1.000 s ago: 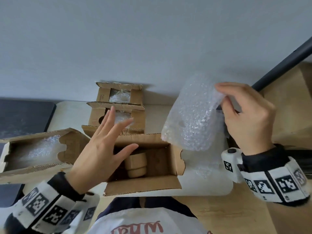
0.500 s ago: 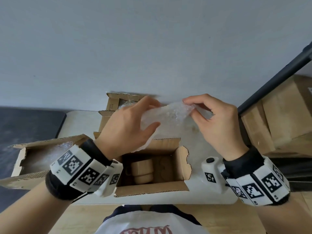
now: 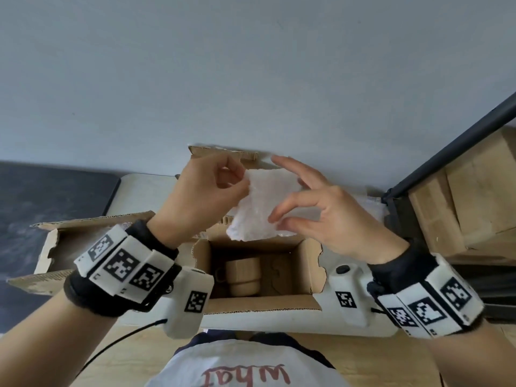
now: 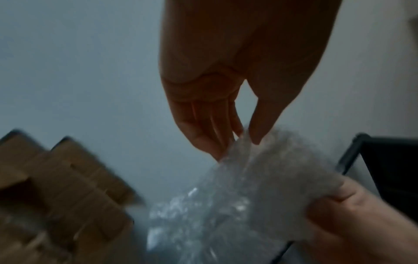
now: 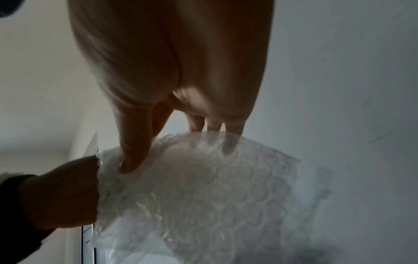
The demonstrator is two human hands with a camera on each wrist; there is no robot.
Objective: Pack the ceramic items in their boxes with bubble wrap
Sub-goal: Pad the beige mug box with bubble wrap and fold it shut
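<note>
both forearms are raised side by side, each wrist in a marker-covered band. left hand [image 3: 206, 191] pinches the top left edge of the bubble wrap [image 3: 259, 208] between thumb and curled fingers. right hand [image 3: 329, 216] pinches the sheet's right side, thumb in front, index finger stretched up behind.

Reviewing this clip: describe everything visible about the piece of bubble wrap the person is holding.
The bubble wrap is a small sheet of clear, whitish plastic with round air cells, plainest in the right wrist view. It looks folded or bunched and hangs in the air above the open cardboard box that holds the tan mug. The left hand pinches its upper left edge; the right hand grips its right side between thumb and fingers. Nothing else touches it.
</note>
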